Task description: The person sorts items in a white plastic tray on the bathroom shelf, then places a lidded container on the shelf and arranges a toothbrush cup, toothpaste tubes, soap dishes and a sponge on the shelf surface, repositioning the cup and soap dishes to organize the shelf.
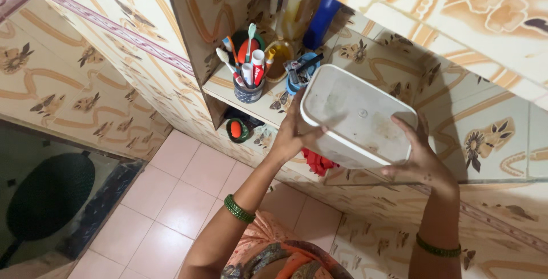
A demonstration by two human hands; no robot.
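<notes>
A white rectangular plastic tank lid (357, 116) is held up in front of the tiled wall, flat face toward me. My left hand (292, 133) grips its left edge. My right hand (415, 156) holds its lower right corner, fingers spread over the rim. Both wrists wear green bangles. A bit of red cloth (317, 162) shows just below the lid.
A tiled wall niche (228, 88) holds a dark cup of toothbrushes and tubes (249, 79), an amber soap dish (278, 59), a blue holder (301, 73) and a blue bottle (321, 21). A green and orange item (236, 130) sits on the shelf below. Pink floor tiles (165, 199) lie beneath.
</notes>
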